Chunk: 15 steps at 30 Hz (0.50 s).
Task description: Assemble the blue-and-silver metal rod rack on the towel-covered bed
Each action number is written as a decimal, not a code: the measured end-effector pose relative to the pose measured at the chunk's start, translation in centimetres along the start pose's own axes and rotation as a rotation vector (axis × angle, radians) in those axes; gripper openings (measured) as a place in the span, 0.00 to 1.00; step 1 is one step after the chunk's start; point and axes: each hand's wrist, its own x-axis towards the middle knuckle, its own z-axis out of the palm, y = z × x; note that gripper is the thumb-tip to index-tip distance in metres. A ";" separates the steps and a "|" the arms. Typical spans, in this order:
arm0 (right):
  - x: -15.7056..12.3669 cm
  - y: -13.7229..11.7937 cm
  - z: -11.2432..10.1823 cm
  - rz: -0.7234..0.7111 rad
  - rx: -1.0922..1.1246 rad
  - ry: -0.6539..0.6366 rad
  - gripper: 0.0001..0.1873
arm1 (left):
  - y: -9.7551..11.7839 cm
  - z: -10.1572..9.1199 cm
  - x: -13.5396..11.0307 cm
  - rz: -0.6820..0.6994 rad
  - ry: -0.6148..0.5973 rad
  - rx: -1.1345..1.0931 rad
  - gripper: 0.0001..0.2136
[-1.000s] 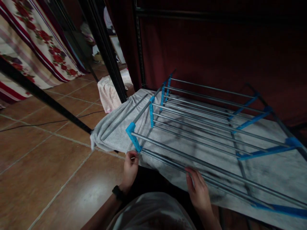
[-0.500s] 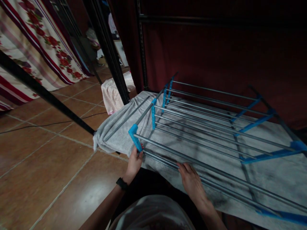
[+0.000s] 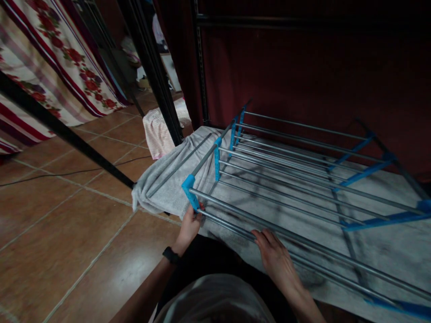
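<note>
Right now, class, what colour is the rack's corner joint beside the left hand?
The corner joint is blue; head view.
</note>
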 end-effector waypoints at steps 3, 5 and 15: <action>-0.1 0.0 0.0 -0.001 0.013 0.007 0.22 | 0.1 -0.2 0.0 -0.008 -0.014 -0.012 0.10; -0.1 0.1 0.0 -0.006 0.020 0.011 0.23 | 0.2 -0.4 0.0 -0.017 -0.027 -0.024 0.11; -0.4 0.4 0.3 -0.011 -0.036 0.027 0.27 | 1.7 0.2 -0.1 0.040 0.023 -0.052 0.09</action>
